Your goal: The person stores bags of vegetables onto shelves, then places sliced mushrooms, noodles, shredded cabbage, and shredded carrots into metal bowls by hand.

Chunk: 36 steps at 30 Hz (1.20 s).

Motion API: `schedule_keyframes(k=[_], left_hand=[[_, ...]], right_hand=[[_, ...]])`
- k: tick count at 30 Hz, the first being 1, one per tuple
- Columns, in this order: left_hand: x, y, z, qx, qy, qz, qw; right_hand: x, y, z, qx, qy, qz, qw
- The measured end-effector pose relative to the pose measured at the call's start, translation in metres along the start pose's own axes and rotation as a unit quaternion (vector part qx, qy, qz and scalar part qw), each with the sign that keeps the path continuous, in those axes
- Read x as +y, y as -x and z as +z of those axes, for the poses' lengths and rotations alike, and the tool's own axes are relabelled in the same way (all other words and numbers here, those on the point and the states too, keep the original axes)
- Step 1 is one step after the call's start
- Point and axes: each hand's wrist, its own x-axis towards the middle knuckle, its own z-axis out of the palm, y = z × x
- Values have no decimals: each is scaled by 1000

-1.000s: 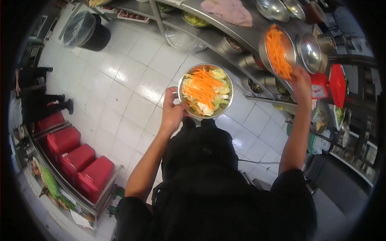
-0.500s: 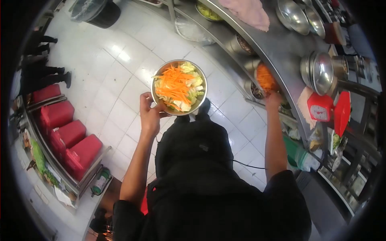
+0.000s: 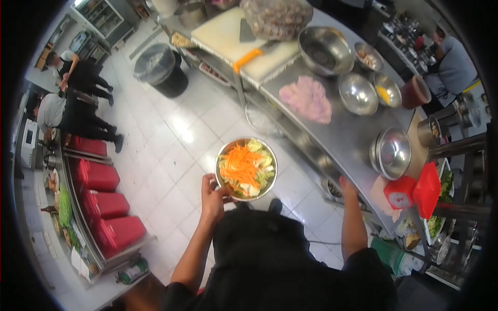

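Note:
My left hand grips the lower left rim of a round metal bowl, held over the tiled floor. Shredded carrot lies in the bowl on pieces of pale green leafy vegetable. At the edge of the steel counter, my right hand reaches toward the shelf below; its fingers are blurred and partly hidden, and nothing can be made out in them. A metal container is on the shelf beside it.
On the counter are a pink cloth, stacked bowls, a red scale and an orange-handled knife on a cutting board. Red bins stand left. Two people are far left; another person is at upper right.
The view has tilted up, showing more of the counter. My right hand held a bowl of carrot above the counter, then lowered it to the shelf; that bowl is now out of sight.

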Motion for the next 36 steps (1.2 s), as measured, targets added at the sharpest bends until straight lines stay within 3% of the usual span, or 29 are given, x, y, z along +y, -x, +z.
schedule_keyframes(k=[1,3,5,7,10,14,17,21,24,27,31,33,34,36], left_hand=[[7,-4,0,-5,9,3,1000],[20,-17,-4,-3,16,13,1000],[29,-36,-16,-9,31,26,999],[47,-56,-29,-8,31,29,999],[81,-87,-47,-32,39,49,997],[119,-134,-68,-39,44,64,996],[158,-164,-72,-70,44,73,994],[201,-210,-65,-87,28,70,993],[232,-244,-48,-117,42,85,989],[251,-274,-31,-144,59,88,984],[269,-311,-7,-149,44,81,984],[272,-326,3,-143,44,82,985],[276,-334,8,-143,45,81,985],[281,-349,17,-148,38,79,985]], right_hand=[[0,4,9,40,-126,162,978],[-43,48,21,-104,19,179,978],[-120,111,100,-167,44,229,958],[-148,127,155,-182,213,195,940],[-209,139,228,-261,324,109,903],[-309,161,310,-367,296,71,879],[-393,179,345,-407,164,-8,899],[-502,207,354,-305,155,-257,904],[-576,232,349,-205,140,-306,919],[-641,247,353,-121,137,-417,890],[-726,248,392,-107,167,-525,828],[-778,240,425,-110,243,-608,748],[-804,230,446,-89,269,-681,675],[-857,209,492,-66,329,-722,605]])
